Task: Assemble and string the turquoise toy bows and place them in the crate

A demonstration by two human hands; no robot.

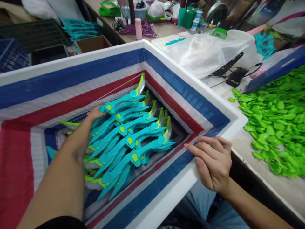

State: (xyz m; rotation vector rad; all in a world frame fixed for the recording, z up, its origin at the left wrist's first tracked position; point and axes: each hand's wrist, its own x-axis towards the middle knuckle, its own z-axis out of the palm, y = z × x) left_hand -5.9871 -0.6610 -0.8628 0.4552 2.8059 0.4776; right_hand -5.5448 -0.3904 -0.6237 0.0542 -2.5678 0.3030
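Turquoise bow-shaped plastic toys (145, 151) with lime-green spots and clear, lime-edged tips lie in a slanting row inside a large white box (176, 198). Red, white and blue striped sheeting (166, 105) lines the box. My left hand (94, 113) reaches in to the middle of the farthest toy (122, 99). Its fingers are mostly hidden behind the turquoise plastic, so I cannot see whether they grip it. At the near right rim rests my right hand (213, 160), holding nothing, its index finger stretched toward the lining and the others loosely bent.
On the right, many lime-green plastic pieces (281, 127) are heaped beside a blue tray wall (274, 68). Clear plastic bags (200, 54) and a black adapter (237, 77) lie beyond the box. A pink bottle (138, 28) and a cardboard box (94, 44) stand behind it.
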